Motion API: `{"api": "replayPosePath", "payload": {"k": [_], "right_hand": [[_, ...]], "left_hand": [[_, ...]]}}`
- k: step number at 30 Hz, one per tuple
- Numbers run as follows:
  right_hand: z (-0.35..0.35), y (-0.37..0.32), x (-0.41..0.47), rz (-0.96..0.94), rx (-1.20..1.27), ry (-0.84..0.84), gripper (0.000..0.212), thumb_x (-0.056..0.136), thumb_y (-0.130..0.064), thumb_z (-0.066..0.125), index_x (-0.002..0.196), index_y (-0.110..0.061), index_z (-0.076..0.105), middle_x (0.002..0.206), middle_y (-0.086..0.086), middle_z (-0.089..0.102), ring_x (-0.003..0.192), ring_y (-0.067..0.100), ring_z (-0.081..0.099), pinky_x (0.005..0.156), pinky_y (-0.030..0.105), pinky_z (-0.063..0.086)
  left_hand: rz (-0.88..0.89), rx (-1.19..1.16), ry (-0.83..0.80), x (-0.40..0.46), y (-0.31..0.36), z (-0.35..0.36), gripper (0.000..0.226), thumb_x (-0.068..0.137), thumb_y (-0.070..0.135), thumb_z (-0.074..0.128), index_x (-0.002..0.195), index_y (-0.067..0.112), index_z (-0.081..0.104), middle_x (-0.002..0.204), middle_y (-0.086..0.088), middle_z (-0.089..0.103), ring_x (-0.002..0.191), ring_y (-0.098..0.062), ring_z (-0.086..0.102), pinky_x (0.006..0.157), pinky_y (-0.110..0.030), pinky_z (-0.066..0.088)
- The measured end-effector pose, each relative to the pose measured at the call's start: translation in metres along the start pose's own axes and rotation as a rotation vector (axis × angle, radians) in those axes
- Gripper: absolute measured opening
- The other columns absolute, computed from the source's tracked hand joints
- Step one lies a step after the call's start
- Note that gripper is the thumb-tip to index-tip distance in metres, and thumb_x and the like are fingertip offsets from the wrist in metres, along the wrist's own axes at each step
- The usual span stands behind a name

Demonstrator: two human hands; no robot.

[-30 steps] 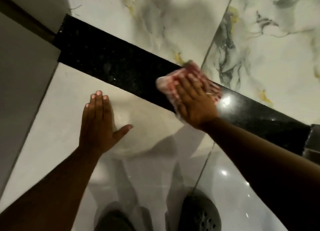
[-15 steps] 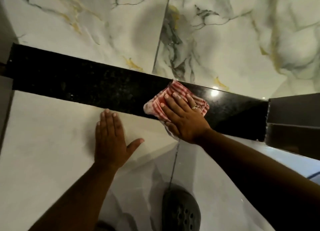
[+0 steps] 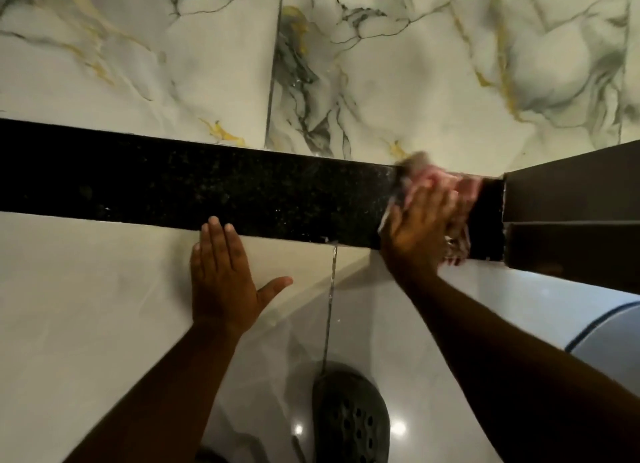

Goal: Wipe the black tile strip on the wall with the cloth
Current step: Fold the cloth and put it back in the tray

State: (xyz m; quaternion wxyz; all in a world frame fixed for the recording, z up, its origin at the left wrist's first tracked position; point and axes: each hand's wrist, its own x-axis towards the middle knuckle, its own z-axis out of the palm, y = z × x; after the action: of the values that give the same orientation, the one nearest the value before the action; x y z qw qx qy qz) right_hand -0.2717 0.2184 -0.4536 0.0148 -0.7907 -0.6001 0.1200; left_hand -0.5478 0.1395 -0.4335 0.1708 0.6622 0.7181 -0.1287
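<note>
The black speckled tile strip (image 3: 207,188) runs across the wall between marbled tiles above and pale tiles below. My right hand (image 3: 420,227) presses a red-and-white checked cloth (image 3: 433,178) flat on the strip's right end, beside a dark frame; both are motion-blurred. My left hand (image 3: 225,275) lies flat on the pale tile just under the strip, fingers together, thumb out, fingertips at the strip's lower edge.
A dark brown frame or cabinet edge (image 3: 571,213) juts in at the right, ending the strip. White marble tiles with grey and gold veins (image 3: 381,64) fill the wall above. A dark perforated shoe (image 3: 349,417) stands on the glossy floor below.
My right hand has slid the cloth to the right along the strip, up to the dark frame. My left hand stays braced on the pale tile. The view has shifted right.
</note>
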Motion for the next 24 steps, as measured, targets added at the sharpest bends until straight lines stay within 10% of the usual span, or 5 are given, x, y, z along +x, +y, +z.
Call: {"api": "replayPosePath", "payload": {"k": [3, 10, 15, 21, 24], "right_hand": [[0.002, 0.011, -0.017, -0.379, -0.038, -0.04, 0.061, 0.103, -0.043, 0.03, 0.154, -0.01, 0.031, 0.161, 0.018, 0.028, 0.15, 0.039, 0.022, 0.121, 0.06, 0.013], [-0.032, 0.006, -0.01, -0.395, 0.081, -0.123, 0.048, 0.098, -0.015, 0.052, 0.141, 0.006, 0.047, 0.147, 0.03, 0.046, 0.137, 0.047, 0.044, 0.112, 0.06, 0.036], [-0.118, -0.023, -0.068, -0.353, 0.341, -0.284, 0.058, 0.1, -0.011, 0.05, 0.154, -0.007, 0.029, 0.155, 0.021, 0.04, 0.125, 0.035, 0.058, 0.096, 0.046, 0.055], [-0.247, -0.047, -0.159, -0.268, 0.833, -0.482, 0.05, 0.1, -0.044, 0.042, 0.147, -0.029, 0.037, 0.139, -0.002, 0.058, 0.119, 0.011, 0.061, 0.096, 0.029, 0.055], [-0.322, -0.036, -0.172, 0.189, 0.968, -0.305, 0.055, 0.098, -0.053, 0.047, 0.148, -0.029, 0.04, 0.147, -0.007, 0.052, 0.134, 0.012, 0.048, 0.107, 0.023, 0.038]], "left_hand": [[-0.012, 0.023, -0.023, 0.003, 0.001, 0.001, 0.128, 0.071, 0.091, 0.018, 0.153, -0.005, 0.001, 0.162, -0.03, -0.001, 0.152, -0.042, 0.001, 0.123, -0.053, 0.011], [-0.266, -0.106, -0.123, -0.003, 0.023, -0.026, 0.134, 0.064, 0.098, 0.016, 0.155, 0.0, -0.001, 0.164, -0.025, -0.007, 0.152, -0.038, -0.006, 0.121, -0.05, 0.0], [-0.565, -1.245, -0.684, -0.03, 0.103, -0.113, 0.137, 0.039, 0.106, 0.039, 0.15, 0.026, 0.035, 0.16, -0.008, 0.034, 0.143, -0.034, 0.035, 0.111, -0.054, 0.031], [-0.619, -1.435, -0.561, -0.096, 0.129, -0.225, 0.03, 0.085, 0.04, 0.066, 0.111, 0.025, 0.065, 0.098, -0.007, 0.074, 0.099, -0.03, 0.068, 0.082, -0.047, 0.055], [-0.545, -1.504, -0.659, -0.137, 0.124, -0.289, 0.024, 0.091, 0.027, 0.06, 0.114, 0.02, 0.062, 0.1, -0.01, 0.078, 0.099, -0.032, 0.07, 0.077, -0.046, 0.056]]}}
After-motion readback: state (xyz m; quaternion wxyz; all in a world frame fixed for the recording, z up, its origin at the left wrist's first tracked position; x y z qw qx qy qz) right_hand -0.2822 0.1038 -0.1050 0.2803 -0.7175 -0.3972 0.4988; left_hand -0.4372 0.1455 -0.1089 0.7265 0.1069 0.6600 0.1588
